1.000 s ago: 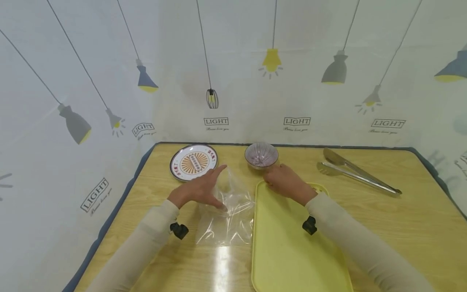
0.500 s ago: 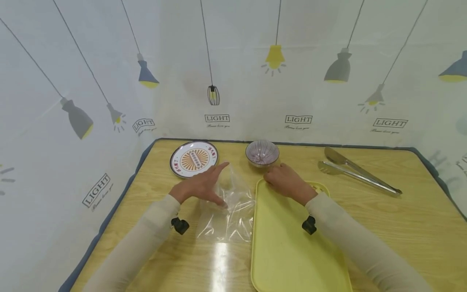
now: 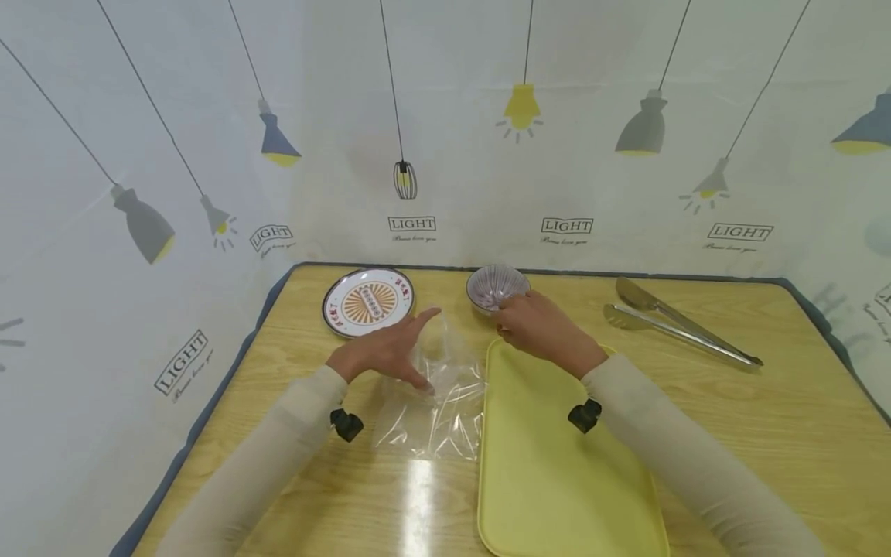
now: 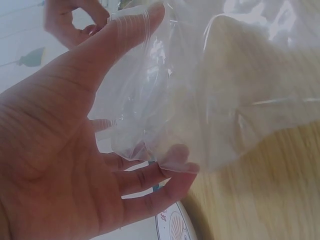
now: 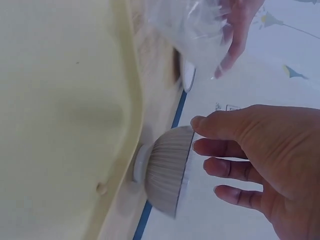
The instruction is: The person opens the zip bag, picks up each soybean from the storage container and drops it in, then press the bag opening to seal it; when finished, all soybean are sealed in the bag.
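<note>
In the head view, my left hand (image 3: 386,348) is spread at the mouth of a clear plastic bag (image 3: 445,410) lying on the table. In the left wrist view, the thumb is inside the bag's mouth and the fingertips show through the film. My right hand (image 3: 546,329) reaches to the rim of a small ribbed bowl (image 3: 496,285). The right wrist view shows its thumb and fingers loosely bent at that rim, with nothing visible between them. A small brownish piece (image 5: 101,188) lies on the yellow tray (image 3: 564,456) under the right arm.
A round printed plate (image 3: 369,300) sits at the back left, beyond my left hand. Metal tongs (image 3: 682,333) lie on the right of the wooden table (image 3: 327,503). A patterned sheet (image 3: 459,139) hangs behind the table.
My right hand has moved a little away from me, from the tray's far edge to the bowl's rim. The left hand stays at the bag.
</note>
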`<state>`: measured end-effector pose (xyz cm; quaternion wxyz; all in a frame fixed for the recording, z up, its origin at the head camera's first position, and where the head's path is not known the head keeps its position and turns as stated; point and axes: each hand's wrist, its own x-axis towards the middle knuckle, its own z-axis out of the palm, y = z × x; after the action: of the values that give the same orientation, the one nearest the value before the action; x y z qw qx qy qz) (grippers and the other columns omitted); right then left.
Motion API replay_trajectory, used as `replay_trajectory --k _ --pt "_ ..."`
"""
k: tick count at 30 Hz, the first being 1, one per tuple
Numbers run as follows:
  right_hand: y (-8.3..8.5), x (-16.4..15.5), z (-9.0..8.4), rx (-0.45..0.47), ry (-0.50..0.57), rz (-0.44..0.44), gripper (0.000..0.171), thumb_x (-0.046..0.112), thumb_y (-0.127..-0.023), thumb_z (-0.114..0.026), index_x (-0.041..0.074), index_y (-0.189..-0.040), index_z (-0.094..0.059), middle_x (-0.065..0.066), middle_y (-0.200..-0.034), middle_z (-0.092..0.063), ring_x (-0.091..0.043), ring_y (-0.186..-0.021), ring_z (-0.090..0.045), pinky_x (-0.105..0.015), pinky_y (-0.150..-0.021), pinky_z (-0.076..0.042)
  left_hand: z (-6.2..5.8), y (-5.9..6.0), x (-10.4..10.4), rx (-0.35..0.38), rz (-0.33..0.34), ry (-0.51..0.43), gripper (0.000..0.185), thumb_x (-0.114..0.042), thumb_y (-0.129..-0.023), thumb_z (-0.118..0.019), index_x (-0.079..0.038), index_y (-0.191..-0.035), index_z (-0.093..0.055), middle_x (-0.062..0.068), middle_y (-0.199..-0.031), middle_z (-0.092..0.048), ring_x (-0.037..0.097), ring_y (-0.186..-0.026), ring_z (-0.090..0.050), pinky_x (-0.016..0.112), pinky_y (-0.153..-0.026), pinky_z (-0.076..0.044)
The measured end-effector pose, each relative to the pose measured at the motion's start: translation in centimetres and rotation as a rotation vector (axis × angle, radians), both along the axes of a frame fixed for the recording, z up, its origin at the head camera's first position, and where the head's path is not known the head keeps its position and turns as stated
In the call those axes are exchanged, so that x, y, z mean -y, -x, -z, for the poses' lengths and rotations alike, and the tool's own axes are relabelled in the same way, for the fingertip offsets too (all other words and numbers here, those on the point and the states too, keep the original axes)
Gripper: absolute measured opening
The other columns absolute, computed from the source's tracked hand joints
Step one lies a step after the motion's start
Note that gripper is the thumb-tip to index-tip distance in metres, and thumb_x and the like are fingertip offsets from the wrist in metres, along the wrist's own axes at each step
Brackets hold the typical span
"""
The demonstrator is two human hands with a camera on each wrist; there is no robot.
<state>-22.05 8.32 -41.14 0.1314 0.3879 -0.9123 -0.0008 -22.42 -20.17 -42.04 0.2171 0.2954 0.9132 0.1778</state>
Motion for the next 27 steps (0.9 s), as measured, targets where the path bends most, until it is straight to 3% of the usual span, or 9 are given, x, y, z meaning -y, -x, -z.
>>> replay_trajectory --k 11,15,20,27 --pt "-0.5 3.8 -2.5 -0.022 -0.014 -0.067 0.006 0.013 -0.087 -0.077 0.016 -0.084 -0.073 0.002 -0.079 -0.068 -0.016 -0.074 -0.063 -0.031 -0.064 -0.051 -0.1 -0.2 -0.5 -0.022 0.011 0.018 0.130 -0.050 -0.070 -0.089 -0.016 -0.163 -0.004 0.028 -0.148 -0.042 0.036 -0.137 -0.047 0.048 -0.114 -0.043" --pt "-0.6 5.5 -3.6 -0.002 -0.035 -0.081 0.003 0.017 -0.089 -0.077 0.016 -0.089 -0.074 0.001 -0.084 -0.068 -0.017 -0.078 -0.064 -0.033 -0.069 -0.054 0.1 0.1 -0.3 -0.016 0.001 0.040 0.130 -0.052 -0.071 -0.089 -0.019 -0.163 -0.003 0.028 -0.154 -0.037 0.036 -0.141 -0.044 0.048 -0.114 -0.043" --pt "-0.6 7.1 -4.1 0.046 -0.011 -0.093 0.008 0.018 -0.091 -0.075 0.017 -0.099 -0.076 0.000 -0.088 -0.069 -0.020 -0.085 -0.065 -0.037 -0.076 -0.054 -0.1 0.2 -0.2 0.016 -0.011 0.058 0.131 -0.053 -0.072 -0.087 -0.013 -0.163 -0.002 0.028 -0.164 -0.022 0.038 -0.151 -0.029 0.049 -0.121 -0.035" --pt "-0.3 8.0 -3.8 0.024 -0.017 -0.105 0.013 0.021 -0.091 -0.075 0.018 -0.104 -0.077 0.000 -0.090 -0.070 -0.020 -0.086 -0.066 -0.037 -0.076 -0.053 -0.6 0.4 -0.4 -0.010 0.009 0.068 0.129 -0.054 -0.072 -0.087 -0.008 -0.162 -0.007 0.026 -0.161 -0.029 0.035 -0.147 -0.036 0.047 -0.120 -0.037"
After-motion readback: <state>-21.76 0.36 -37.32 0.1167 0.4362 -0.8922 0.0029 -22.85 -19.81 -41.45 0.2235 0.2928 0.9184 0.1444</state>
